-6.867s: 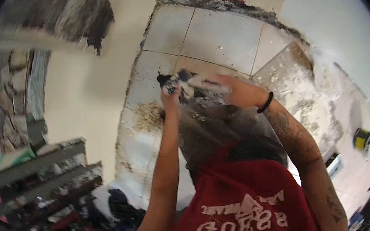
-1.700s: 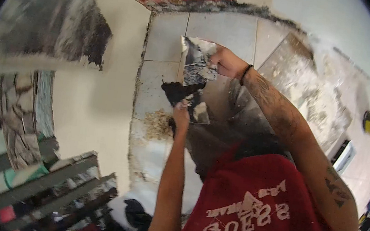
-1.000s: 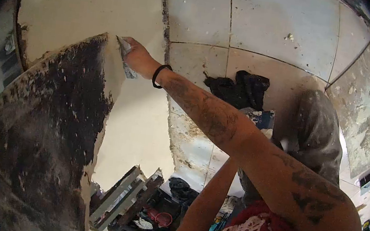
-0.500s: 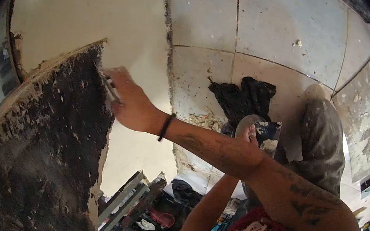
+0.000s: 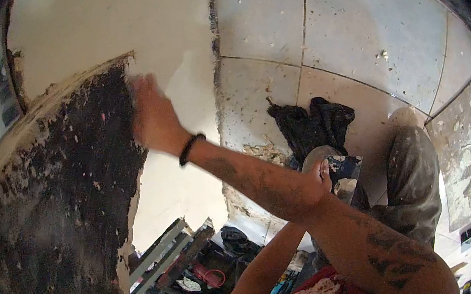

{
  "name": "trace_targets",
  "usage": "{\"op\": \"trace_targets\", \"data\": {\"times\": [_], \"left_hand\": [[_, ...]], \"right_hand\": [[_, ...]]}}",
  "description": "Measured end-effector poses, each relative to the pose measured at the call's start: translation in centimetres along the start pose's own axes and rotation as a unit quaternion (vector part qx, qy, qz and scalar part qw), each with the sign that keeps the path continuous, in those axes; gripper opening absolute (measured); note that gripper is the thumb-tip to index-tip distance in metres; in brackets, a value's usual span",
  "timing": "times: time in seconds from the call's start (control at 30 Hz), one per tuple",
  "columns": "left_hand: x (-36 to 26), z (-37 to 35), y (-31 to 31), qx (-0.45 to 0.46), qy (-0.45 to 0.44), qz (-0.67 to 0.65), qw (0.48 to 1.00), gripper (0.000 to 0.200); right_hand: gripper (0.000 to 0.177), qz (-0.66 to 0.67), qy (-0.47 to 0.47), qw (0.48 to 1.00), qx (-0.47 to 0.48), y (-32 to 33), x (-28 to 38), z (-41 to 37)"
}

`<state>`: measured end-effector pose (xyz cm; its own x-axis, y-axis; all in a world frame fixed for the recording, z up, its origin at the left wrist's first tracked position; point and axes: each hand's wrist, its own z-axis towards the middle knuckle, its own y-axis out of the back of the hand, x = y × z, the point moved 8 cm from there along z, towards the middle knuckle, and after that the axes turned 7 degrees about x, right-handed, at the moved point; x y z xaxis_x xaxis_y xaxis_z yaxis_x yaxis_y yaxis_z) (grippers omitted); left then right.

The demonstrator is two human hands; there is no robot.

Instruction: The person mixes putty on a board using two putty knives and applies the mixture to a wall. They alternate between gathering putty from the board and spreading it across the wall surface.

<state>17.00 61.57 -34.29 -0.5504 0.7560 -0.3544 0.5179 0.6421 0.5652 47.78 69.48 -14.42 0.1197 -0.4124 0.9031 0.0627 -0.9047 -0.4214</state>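
Note:
My right hand point(image 5: 157, 115) is at the upper edge of a dark, scuffed surface point(image 5: 68, 167), where it meets cream plaster point(image 5: 129, 5). The hand is blurred by motion; its fingers are closed around a thin putty knife, whose blade hardly shows now. My left hand point(image 5: 321, 175), beyond my right forearm, grips a flat rectangular putty plate point(image 5: 346, 167), dark with pale putty smeared on it. The forearm hides part of the left wrist. Pale flecks and streaks dot the dark surface, mostly along its curved left edge.
A crumpled black cloth point(image 5: 314, 124) lies on the dirty floor tiles point(image 5: 262, 27). Crumbled debris point(image 5: 270, 151) is beside it. Grey metal bars point(image 5: 160, 255) and assorted items, including a pink ring-shaped object point(image 5: 213, 276), are at the bottom. My bent knee point(image 5: 417, 175) is at right.
My right hand has shifted slightly up and left along the edge of the dark surface, its forearm turning with it. The left hand and plate keep nearly the same place.

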Motion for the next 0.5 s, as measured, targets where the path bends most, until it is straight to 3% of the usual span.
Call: {"op": "trace_targets", "data": {"times": [0.03,0.1,0.13,0.23,0.3,0.33,0.43,0.5], "left_hand": [[0.3,0.1,-0.1,0.001,-0.014,0.0,1.0,0.044],[1.2,0.5,-0.8,0.016,-0.031,-0.037,0.999,0.041],[1.1,0.5,-0.7,0.023,-0.039,-0.055,0.997,0.04],[1.7,0.7,-1.1,0.074,0.035,0.007,0.997,0.036],[0.2,-0.3,0.0,0.012,0.045,0.025,0.999,0.035],[-0.2,-0.6,0.5,-0.019,0.047,0.035,0.998,0.035],[0.3,-1.1,0.1,-0.169,-0.11,0.013,0.979,0.037],[1.3,-0.5,-0.7,-0.095,-0.054,0.016,0.994,0.037]], "right_hand": [[0.055,-0.052,0.055,0.996,-0.054,-0.4,1.2,-1.5],[0.064,0.05,0.024,0.998,0.026,0.3,3.3,-4.2],[0.064,0.112,0.106,0.988,0.003,1.7,4.6,-5.3],[0.059,0.132,0.038,0.988,-0.066,2.6,-0.2,-5.3],[0.055,0.036,0.04,0.992,-0.113,1.6,-6.0,-1.9],[0.053,0.035,0.02,0.995,-0.087,1.6,-7.1,-0.5],[0.049,0.066,-0.009,0.997,-0.025,1.2,-7.8,2.7],[0.048,0.087,-0.024,0.996,-0.003,0.5,-7.3,3.5]]}}
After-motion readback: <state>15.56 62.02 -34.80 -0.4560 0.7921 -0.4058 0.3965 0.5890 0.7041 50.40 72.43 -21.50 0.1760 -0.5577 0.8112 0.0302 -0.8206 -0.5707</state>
